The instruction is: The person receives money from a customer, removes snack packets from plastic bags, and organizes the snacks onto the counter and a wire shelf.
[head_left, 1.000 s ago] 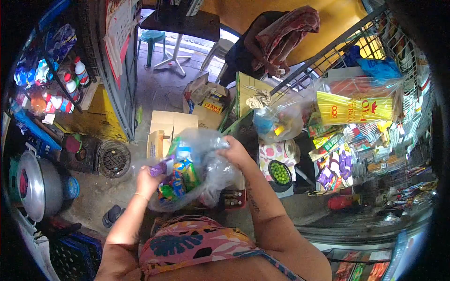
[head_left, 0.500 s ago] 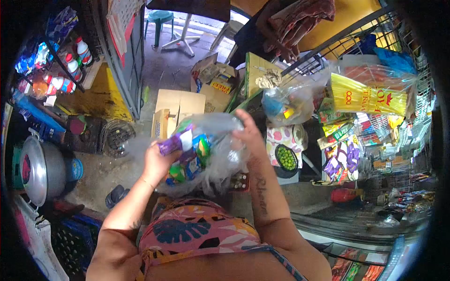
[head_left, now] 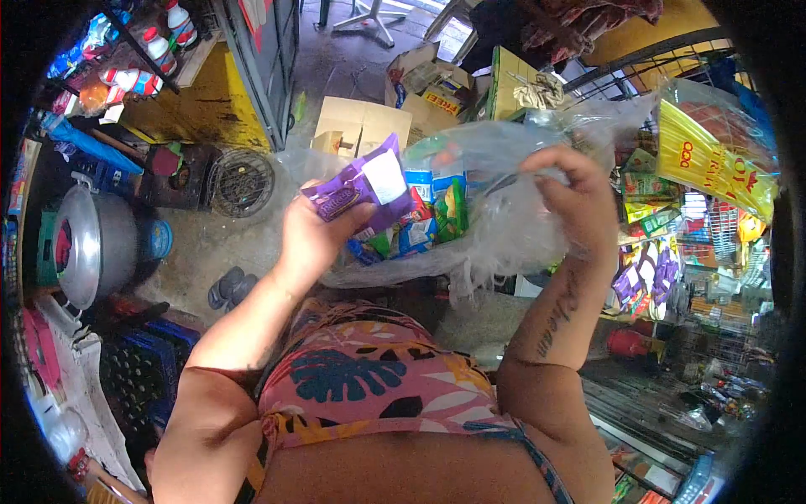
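Note:
In my left hand [head_left: 309, 235] is a purple snack packet [head_left: 395, 210] with a white label, pinched under the thumb. Below and beside it hangs a clear plastic bag [head_left: 512, 231], spread wide across the middle of the view. Several blue and green snack packets [head_left: 453, 210] lie inside the bag. My right hand [head_left: 575, 197] has its fingers curled on the bag's upper right edge, pulling the film taut.
Beyond the bag stand an open cardboard box [head_left: 369, 122] and a second carton [head_left: 432, 97]. At left are a large metal pot [head_left: 105, 244] and a pair of dark slippers [head_left: 232, 288] on the floor. Yellow packs [head_left: 701, 155] hang at right.
My right hand has moved right, stretching the bag wider. My left hand has lifted the purple packet up and right, so its label shows. The whole view has shifted.

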### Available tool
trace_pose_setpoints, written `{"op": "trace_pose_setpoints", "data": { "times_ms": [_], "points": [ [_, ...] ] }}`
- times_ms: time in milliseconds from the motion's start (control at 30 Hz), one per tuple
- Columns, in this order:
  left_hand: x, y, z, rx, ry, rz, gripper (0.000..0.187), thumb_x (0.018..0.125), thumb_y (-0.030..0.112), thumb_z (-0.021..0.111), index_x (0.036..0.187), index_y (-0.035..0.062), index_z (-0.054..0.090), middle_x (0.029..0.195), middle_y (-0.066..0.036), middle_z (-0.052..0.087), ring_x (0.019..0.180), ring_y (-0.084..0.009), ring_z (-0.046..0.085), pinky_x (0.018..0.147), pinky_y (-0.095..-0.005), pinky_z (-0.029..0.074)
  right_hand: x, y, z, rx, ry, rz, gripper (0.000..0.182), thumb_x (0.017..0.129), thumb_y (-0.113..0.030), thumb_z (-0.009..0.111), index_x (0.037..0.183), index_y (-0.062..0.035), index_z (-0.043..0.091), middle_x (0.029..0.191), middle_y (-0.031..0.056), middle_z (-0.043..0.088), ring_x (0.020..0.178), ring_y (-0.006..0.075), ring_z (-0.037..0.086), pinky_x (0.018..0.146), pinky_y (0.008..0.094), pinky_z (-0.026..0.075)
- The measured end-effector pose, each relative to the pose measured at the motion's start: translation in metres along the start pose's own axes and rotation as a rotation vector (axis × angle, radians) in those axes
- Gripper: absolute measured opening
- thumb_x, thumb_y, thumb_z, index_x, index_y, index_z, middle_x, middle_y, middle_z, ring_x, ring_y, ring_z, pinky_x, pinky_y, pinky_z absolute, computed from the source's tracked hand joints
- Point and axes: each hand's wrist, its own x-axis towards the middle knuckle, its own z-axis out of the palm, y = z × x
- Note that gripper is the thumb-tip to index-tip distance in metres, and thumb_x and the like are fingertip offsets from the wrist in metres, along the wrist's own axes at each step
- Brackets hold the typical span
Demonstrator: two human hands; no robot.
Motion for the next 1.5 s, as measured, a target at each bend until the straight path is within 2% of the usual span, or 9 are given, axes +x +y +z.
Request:
{"op": "trace_pose_setpoints", "data": {
  "times_ms": [167,433,567,633,867,1133,1233,1333,1500],
  "points": [
    [0.021,-0.14,0.007,0.645,-0.021,-0.003,0.028,0.073,0.018,0.085,0.09,0.0021,0.072,0.088,-0.009,0.072,0.077,-0.0173,0.068,0.072,-0.0325,0.054,-0.013,0.14,0.064,-0.685,-0.127,0.271,0.025,0.077,0.0,0.057,0.088,-0.0127,0.076,0.099,0.0156,0.063,0.096,0.0362,0.063,0.089,0.0429,0.05],
    [0.01,-0.138,0.02,0.273,-0.064,-0.172,0.031,0.071,0.019,0.084,0.093,0.0019,0.072,0.09,-0.012,0.072,0.081,-0.0228,0.07,0.076,-0.0355,0.054,-0.039,0.128,0.118,-1.18,0.278,0.157,0.024,0.078,-0.007,0.062,0.1,-0.0114,0.071,0.119,0.017,0.058,0.112,0.0399,0.053,0.088,0.046,0.05],
    [0.016,-0.128,0.028,0.106,-0.016,-0.191,0.027,0.073,0.011,0.083,0.096,0.0023,0.071,0.088,-0.007,0.074,0.077,-0.0138,0.069,0.072,-0.031,0.055,-0.042,0.162,0.176,-0.35,0.193,-0.133,0.024,0.076,-0.004,0.063,0.1,-0.0022,0.066,0.121,0.0222,0.058,0.113,0.0394,0.054,0.092,0.0493,0.047],
    [0.02,-0.14,0.028,0.069,-0.017,-0.179,0.027,0.073,0.01,0.082,0.096,0.0008,0.071,0.086,-0.008,0.074,0.075,-0.0125,0.068,0.07,-0.0303,0.055,-0.048,0.191,0.221,-0.114,-0.027,0.164,0.031,0.076,-0.001,0.061,0.107,-0.0034,0.064,0.121,0.0224,0.058,0.116,0.0397,0.053,0.093,0.0503,0.046],
    [0.013,-0.122,0.026,0.003,-0.04,-0.266,0.021,0.08,0.007,0.079,0.097,-0.0018,0.069,0.088,-0.004,0.072,0.077,-0.0095,0.065,0.071,-0.0271,0.054,-0.1,0.319,0.266,-0.779,-0.2,0.282,0.036,0.084,-0.015,0.064,0.118,-0.0019,0.061,0.115,0.0202,0.062,0.111,0.039,0.06,0.094,0.0492,0.048],
    [0.01,-0.12,0.021,-0.178,-0.005,-0.311,0.018,0.084,0.002,0.075,0.1,-0.0005,0.07,0.093,-0.004,0.072,0.079,-0.0091,0.066,0.074,-0.0263,0.055,-0.066,0.344,0.262,-0.595,-0.516,0.576,0.043,0.088,-0.023,0.064,0.125,-0.0029,0.058,0.119,0.0166,0.061,0.11,0.036,0.06,0.09,0.0493,0.05],
    [0.012,-0.132,0.02,-0.184,0.016,-0.31,0.017,0.084,0.002,0.075,0.1,-0.0002,0.07,0.093,-0.004,0.073,0.079,-0.009,0.066,0.074,-0.0261,0.055,-0.029,0.325,0.243,-0.139,-0.401,0.68,0.042,0.088,-0.024,0.065,0.122,-0.0006,0.059,0.113,0.0156,0.064,0.106,0.0334,0.062,0.086,0.0474,0.052],
    [0.013,-0.13,0.022,-0.17,0.011,-0.342,0.019,0.084,0.003,0.075,0.103,0.0007,0.07,0.096,-0.003,0.072,0.081,-0.0091,0.066,0.077,-0.0263,0.054,-0.013,0.288,0.222,1.02,-0.028,0.841,0.039,0.09,-0.025,0.065,0.117,0.0021,0.063,0.106,0.0158,0.067,0.1,0.0301,0.065,0.082,0.0453,0.054],
    [0.01,-0.12,0.031,-0.198,0.009,-0.343,0.018,0.084,0.003,0.075,0.102,0.0007,0.071,0.094,-0.003,0.072,0.08,-0.0082,0.065,0.076,-0.026,0.054,-0.024,0.39,0.278,0.1,-0.307,0.585,0.038,0.09,-0.025,0.063,0.116,0.0021,0.062,0.106,0.0205,0.069,0.093,0.0325,0.068,0.081,0.0465,0.054]
  ]
}}
